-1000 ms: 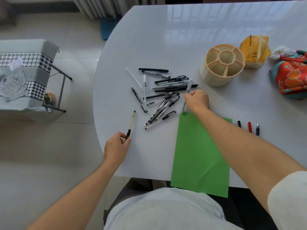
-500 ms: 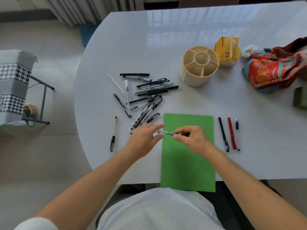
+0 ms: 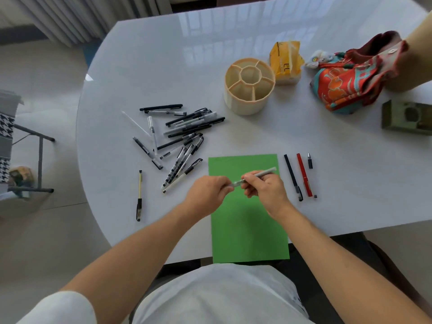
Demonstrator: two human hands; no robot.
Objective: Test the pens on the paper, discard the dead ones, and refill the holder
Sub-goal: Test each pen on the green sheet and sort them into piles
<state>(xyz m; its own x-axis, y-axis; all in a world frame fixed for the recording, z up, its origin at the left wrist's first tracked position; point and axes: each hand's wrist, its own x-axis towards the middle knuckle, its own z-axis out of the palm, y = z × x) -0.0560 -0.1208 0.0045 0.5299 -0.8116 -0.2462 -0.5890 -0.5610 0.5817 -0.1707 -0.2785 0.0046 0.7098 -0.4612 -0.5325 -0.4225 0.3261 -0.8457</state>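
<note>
Both hands hold one grey translucent pen (image 3: 265,173) above the green paper (image 3: 247,232). My right hand (image 3: 266,189) grips its barrel. My left hand (image 3: 209,190) pinches the pen's left end, which looks like its cap. A pile of several black and clear pens (image 3: 184,134) lies left of the paper. The beige round holder (image 3: 249,86) with empty compartments stands beyond the paper. A yellow pen (image 3: 139,195) lies alone at the left. A dark pen (image 3: 293,177), a red pen (image 3: 304,175) and a short pen piece (image 3: 309,161) lie right of the paper.
The white table's (image 3: 163,57) front edge (image 3: 350,228) runs close to my body. A yellow packet (image 3: 285,61) sits behind the holder. A colourful cloth bag (image 3: 350,83) and an olive box (image 3: 406,115) lie at the right. A houndstooth-covered rack (image 3: 9,141) stands on the floor at left.
My left hand left the yellow pen on the table and came to the paper. My right hand brought a pen from the pile, and both hands now hold it.
</note>
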